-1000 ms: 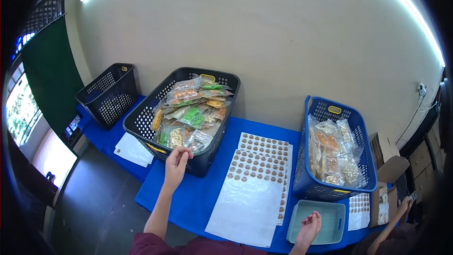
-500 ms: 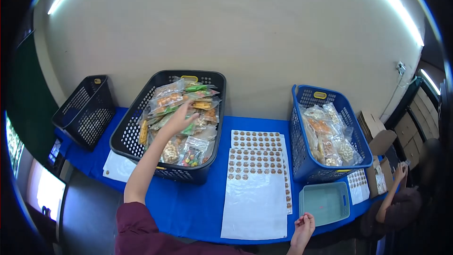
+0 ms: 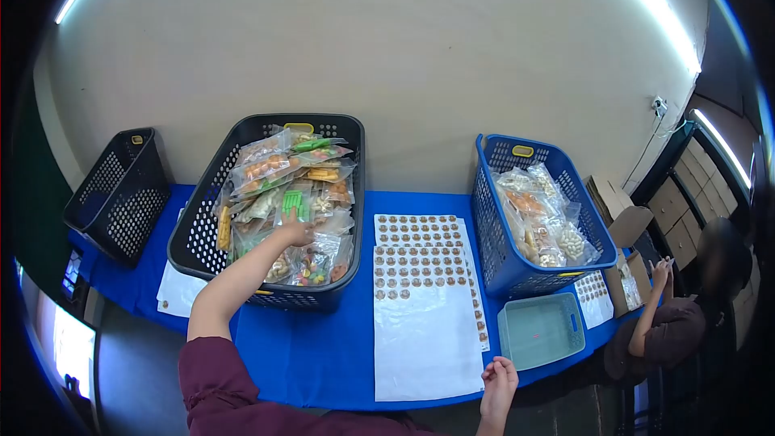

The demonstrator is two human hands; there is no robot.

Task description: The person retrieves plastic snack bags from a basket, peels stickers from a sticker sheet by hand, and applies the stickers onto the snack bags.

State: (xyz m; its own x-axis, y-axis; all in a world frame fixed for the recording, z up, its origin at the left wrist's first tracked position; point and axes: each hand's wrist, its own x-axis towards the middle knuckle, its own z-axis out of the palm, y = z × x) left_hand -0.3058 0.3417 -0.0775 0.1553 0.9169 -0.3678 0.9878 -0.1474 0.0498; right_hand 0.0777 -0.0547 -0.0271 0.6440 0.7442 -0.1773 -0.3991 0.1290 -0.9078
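My left hand [image 3: 299, 232] reaches into the large black basket [image 3: 185, 230], its fingers closed at the lower edge of a clear bag of green sticks [image 3: 293, 202]. Around it lie several other clear snack bags, among them a bag of yellow sticks [image 3: 224, 228] and a bag of multicoloured pieces [image 3: 311, 269]. Low in the view, my right hand [image 3: 500, 379] is held with fingertips pressed together, beside the sticker sheets [image 3: 428, 347]; anything between them is too small to make out. These sheets carry rows of round brown stickers, with the front one's lower part bare.
A blue basket [image 3: 517, 270] of snack bags stands right, behind a shallow green tray [image 3: 542, 335]. Another black basket [image 3: 121, 202] stands far left. At the right, a co-worker [image 3: 666, 327] handles something small near an open cardboard box [image 3: 630, 282]. A wall rises behind the blue-covered table.
My left hand has drawn down toward the front of the basket, and its spread fingers have closed at the bag of green sticks. My right hand stays pinched. The view has shifted slightly right.
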